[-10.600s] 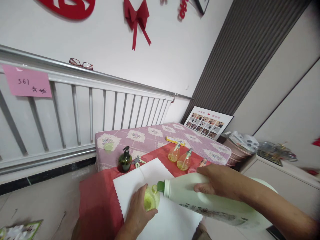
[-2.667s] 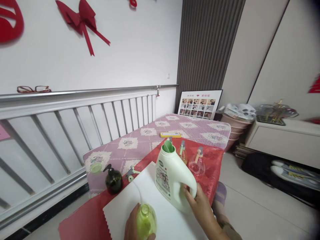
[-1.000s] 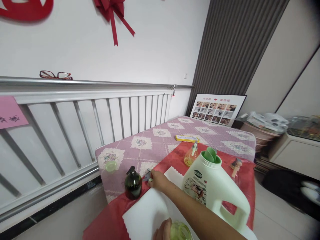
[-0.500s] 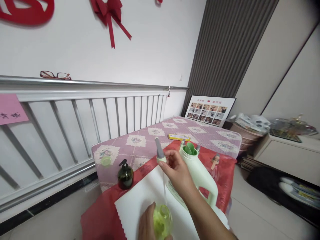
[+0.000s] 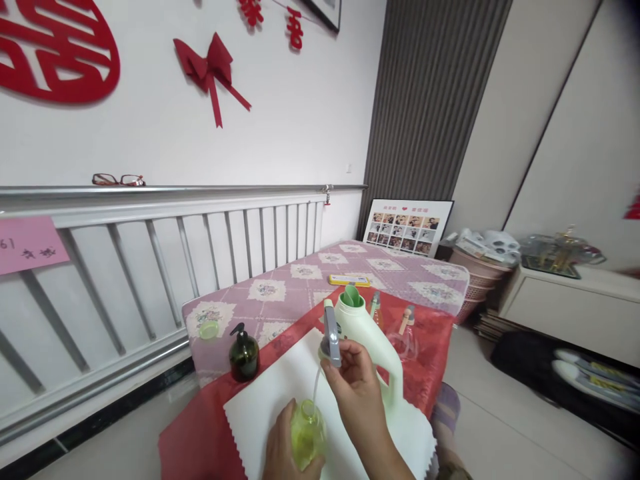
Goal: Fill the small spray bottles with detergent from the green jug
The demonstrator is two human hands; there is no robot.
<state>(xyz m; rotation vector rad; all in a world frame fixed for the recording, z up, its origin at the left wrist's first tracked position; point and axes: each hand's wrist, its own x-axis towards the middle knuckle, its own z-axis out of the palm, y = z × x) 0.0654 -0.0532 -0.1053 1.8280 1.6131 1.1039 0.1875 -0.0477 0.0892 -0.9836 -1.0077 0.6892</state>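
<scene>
My left hand [image 5: 287, 445] is wrapped round a translucent yellow-green bottle [image 5: 306, 440] with an uncovered neck, held over the white scalloped mat [image 5: 260, 413]. In my right hand [image 5: 357, 387], closed at the fingers, is a grey spray head [image 5: 331, 333] with a thin clear tube hanging down. The tube's lower end is at or just behind the bottle mouth; I cannot tell if it is inside. Behind my right hand stands a big pale green jug [image 5: 367, 333] with a handle and a green piece in its mouth. A dark green pump bottle [image 5: 244, 355] stands left of the mat.
Two clear spray bottles, one with a peach head [image 5: 407, 327], stand on the red cloth [image 5: 430, 347] at right. A yellow flat box [image 5: 349, 281] and a pale green lid [image 5: 209, 330] lie on the flowered tablecloth [image 5: 300, 272]. A radiator [image 5: 240, 247] runs along the wall behind.
The spray head has turned and come lower in my right hand, with its tube nearer the bottle mouth. The camera view has tilted up and shifted right.
</scene>
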